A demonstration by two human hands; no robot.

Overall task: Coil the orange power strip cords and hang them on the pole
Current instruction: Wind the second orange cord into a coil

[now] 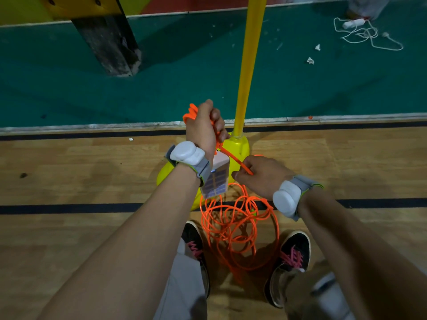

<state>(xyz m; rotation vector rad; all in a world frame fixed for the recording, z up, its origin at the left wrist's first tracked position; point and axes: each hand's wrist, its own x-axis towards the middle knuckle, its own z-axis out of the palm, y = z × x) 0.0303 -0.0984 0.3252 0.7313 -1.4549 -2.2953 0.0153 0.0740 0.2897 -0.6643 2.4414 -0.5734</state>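
**Cord part-coiled in L hand, rest loose on floor**

L hand (204, 128) is raised, fist closed round a few loops of the orange cord (233, 229); loops stick out past the knuckles at upper left. The power strip block (216, 179) hangs just below the L wrist, tilted, socket face toward cam. R hand (261, 174) is lower and to the right, thumb + fingers pinching a taut run of cord that goes diagonally up to the L fist.

Most of the cord is still a loose tangle on the wood floor (69, 176), between the two shoes (195, 245) and right in front of the yellow base (240, 146). The yellow pole (250, 65) stands upright from that base, just behind and R of the L hand. Can't tell if cord touches the base.

Both wrists carry a white band unit (187, 154). Far top R on the green floor (161, 88): white strip w/ cord (367, 34), plus paper scraps (310, 60) nearby.
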